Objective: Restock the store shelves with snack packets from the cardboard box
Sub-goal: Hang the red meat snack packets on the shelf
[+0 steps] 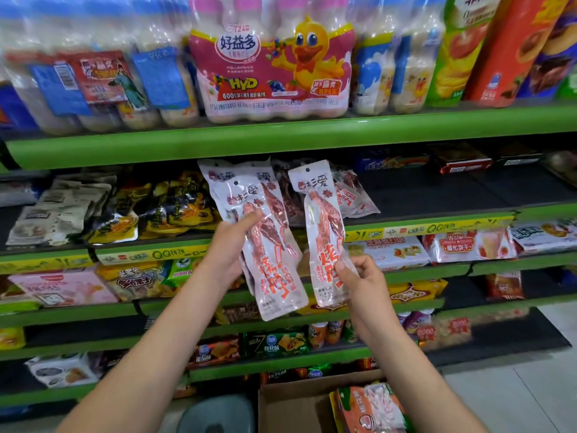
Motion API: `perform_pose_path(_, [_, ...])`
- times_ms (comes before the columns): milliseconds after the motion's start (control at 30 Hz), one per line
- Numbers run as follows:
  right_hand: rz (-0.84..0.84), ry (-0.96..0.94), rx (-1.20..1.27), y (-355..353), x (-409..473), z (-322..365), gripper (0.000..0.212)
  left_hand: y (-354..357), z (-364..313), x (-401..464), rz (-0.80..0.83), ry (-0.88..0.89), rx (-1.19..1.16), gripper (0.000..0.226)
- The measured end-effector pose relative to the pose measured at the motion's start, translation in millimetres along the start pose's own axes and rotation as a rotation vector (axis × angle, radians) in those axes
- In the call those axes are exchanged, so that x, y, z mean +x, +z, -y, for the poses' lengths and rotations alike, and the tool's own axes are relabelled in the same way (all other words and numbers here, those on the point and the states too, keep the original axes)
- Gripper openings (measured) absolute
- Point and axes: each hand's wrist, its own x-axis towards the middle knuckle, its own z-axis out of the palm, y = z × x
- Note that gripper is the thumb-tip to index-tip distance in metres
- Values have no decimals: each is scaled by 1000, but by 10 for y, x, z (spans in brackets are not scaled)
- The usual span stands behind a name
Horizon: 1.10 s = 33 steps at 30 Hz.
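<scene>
My left hand (232,245) holds a small stack of long white-and-red snack packets (265,242), thumb across the front one. My right hand (363,276) pinches the lower part of one more such packet (324,232), held upright beside the stack. Both are raised in front of the second shelf (437,195), where matching packets (352,192) lie at the back. The open cardboard box (293,404) stands on the floor below, with orange and green packets (371,407) inside at its right.
Green-edged shelves (281,135) fill the view. Bottled drink multipacks (271,64) stand on the top shelf. Yellow-black and beige packets (125,207) lie left on the second shelf; its right part is bare black. A grey stool (218,414) stands left of the box.
</scene>
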Motion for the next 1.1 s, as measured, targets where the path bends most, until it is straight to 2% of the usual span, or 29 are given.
perform_pose_path(67, [2,10,14,-20,-3,3,12,-69,-121,96,-27,60,30,13])
perform_pose_path(100, [1,13,21,-28,-1,5,12,-89,-186,131,-45,68,48,15])
perform_pose_path(233, [10,6,42,-53,7,20,11,-151,-305,265,-71,84,142,42])
perform_pose_path(400, [13,-7,20,-80,10,2,7,-155,-284,361,-85,92,135,76])
perform_pose_path(667, [23,-32,-20,-40,22,-12,6,-189,-213,442,-130,112,138,48])
perform_pose_path(833, [22,-36,-31,-37,1,-20,9,-223,-201,492,-146,95,133,80])
perform_pose_path(1100, [23,-32,10,-87,-15,-55,13,-249,-183,534,-149,101,125,95])
